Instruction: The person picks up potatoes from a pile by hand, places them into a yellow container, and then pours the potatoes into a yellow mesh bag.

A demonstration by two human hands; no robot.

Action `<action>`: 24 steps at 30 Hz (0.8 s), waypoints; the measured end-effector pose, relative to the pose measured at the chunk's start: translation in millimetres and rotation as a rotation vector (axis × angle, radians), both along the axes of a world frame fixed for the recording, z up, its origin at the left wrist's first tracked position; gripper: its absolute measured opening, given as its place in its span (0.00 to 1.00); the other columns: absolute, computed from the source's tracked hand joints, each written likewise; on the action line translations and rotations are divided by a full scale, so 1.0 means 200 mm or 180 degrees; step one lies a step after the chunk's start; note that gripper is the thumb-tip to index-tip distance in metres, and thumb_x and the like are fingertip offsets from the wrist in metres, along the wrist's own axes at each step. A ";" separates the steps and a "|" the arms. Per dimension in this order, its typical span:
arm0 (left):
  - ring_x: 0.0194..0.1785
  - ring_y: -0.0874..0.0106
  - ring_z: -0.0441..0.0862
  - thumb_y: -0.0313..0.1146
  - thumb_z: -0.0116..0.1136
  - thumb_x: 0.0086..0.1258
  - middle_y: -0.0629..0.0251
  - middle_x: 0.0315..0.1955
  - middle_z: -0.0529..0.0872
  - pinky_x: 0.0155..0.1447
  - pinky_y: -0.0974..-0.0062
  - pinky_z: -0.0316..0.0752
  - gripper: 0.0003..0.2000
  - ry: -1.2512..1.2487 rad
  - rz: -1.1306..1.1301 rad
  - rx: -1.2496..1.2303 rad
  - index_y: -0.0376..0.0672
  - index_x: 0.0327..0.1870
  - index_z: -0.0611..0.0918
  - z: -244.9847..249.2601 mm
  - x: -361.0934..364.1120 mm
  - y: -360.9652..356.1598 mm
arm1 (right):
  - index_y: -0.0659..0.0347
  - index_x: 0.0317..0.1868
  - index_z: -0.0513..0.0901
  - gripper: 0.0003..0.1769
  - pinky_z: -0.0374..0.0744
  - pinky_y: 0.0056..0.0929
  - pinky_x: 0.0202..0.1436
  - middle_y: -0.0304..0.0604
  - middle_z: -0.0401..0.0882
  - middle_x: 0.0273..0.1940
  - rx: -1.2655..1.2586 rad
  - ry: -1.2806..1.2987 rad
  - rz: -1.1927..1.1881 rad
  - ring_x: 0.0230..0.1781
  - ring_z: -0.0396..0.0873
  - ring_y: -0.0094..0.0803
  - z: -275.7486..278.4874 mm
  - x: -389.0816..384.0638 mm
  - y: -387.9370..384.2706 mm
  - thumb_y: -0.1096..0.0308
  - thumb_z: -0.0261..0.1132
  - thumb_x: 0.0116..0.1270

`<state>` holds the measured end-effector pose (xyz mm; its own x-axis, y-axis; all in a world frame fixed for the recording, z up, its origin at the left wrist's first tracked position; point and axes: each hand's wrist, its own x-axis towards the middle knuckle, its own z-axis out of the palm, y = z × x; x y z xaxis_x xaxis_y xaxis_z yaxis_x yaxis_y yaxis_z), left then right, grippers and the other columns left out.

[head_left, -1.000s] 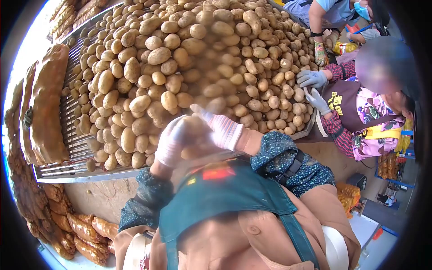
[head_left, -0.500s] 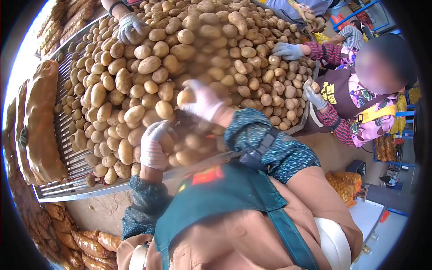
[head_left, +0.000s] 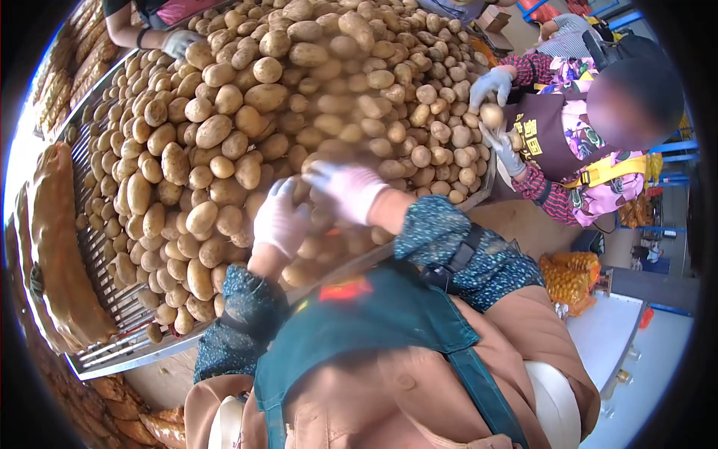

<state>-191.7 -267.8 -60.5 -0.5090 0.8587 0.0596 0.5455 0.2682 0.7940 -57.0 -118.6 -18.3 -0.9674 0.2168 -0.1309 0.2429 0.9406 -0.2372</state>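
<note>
A heap of potatoes [head_left: 213,131] covers the slatted metal table in front of me. Both my hands wear pale gloves with bluish fingertips and work low in the heap, close together. My left hand [head_left: 281,222] lies against the potatoes with its fingers pointing up and away; its palm side is hidden, so whether it holds one does not show. To its right, my right hand [head_left: 348,193] reaches over the heap with fingers stretched out flat, touching potatoes. A blurry patch on the view smears the potatoes around both hands.
On the right, a co-worker's gloved hands [head_left: 495,88] hold a potato [head_left: 492,115]. Another person's gloved hand [head_left: 182,43] touches the heap at upper left. A filled sack [head_left: 63,251] lies along the table's left end [head_left: 97,247]. A net bag [head_left: 568,280] stands at right.
My right hand no longer shows a potato clearly in its fingers, which now extend. My left hand has shifted up and right. The co-worker's hands have come together around a potato.
</note>
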 end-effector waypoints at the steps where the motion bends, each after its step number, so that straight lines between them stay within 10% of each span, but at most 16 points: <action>1: 0.47 0.61 0.84 0.33 0.64 0.64 0.54 0.50 0.83 0.52 0.68 0.80 0.25 0.0257 -0.0025 -0.0383 0.38 0.64 0.76 0.01 -0.01 0.06 | 0.50 0.71 0.69 0.36 0.80 0.42 0.59 0.50 0.61 0.74 0.0083 -0.0176 0.0067 0.55 0.81 0.46 0.00 -0.05 -0.02 0.69 0.66 0.60; 6: 0.59 0.52 0.82 0.41 0.63 0.64 0.50 0.57 0.80 0.58 0.59 0.79 0.26 0.1251 -0.0765 -0.2482 0.42 0.62 0.75 0.31 0.03 0.36 | 0.53 0.68 0.72 0.29 0.81 0.41 0.53 0.47 0.62 0.75 0.0770 -0.0960 -0.0118 0.52 0.82 0.41 0.09 -0.12 -0.06 0.65 0.62 0.66; 15: 0.57 0.61 0.84 0.36 0.65 0.62 0.60 0.53 0.85 0.57 0.63 0.79 0.18 0.1883 -0.0896 -0.2827 0.48 0.55 0.82 0.22 -0.02 0.50 | 0.55 0.65 0.73 0.28 0.82 0.42 0.49 0.45 0.69 0.69 0.0048 0.0661 -0.0780 0.46 0.82 0.45 -0.11 0.16 0.27 0.64 0.65 0.64; 20: 0.49 0.55 0.85 0.39 0.66 0.60 0.51 0.44 0.87 0.53 0.62 0.79 0.23 0.0975 -0.0698 -0.1419 0.40 0.56 0.80 0.25 -0.11 0.40 | 0.60 0.69 0.71 0.33 0.78 0.28 0.61 0.46 0.83 0.53 -0.2622 0.1689 -0.2472 0.54 0.80 0.33 -0.26 0.28 0.59 0.56 0.71 0.68; 24: 0.48 0.63 0.83 0.37 0.66 0.66 0.62 0.48 0.86 0.51 0.65 0.79 0.27 -0.3076 -0.0372 0.0071 0.38 0.65 0.76 0.22 -0.18 0.33 | 0.62 0.59 0.74 0.26 0.87 0.40 0.35 0.51 0.84 0.46 -0.5153 0.2254 -0.3773 0.34 0.86 0.42 -0.18 0.42 0.59 0.49 0.62 0.74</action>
<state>-228.0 -201.4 -15.5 -0.2587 0.9107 -0.3222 -0.3219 0.2332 0.9176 27.7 -0.4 -54.4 -0.4478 0.7066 -0.5478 -0.0534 -0.6327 -0.7725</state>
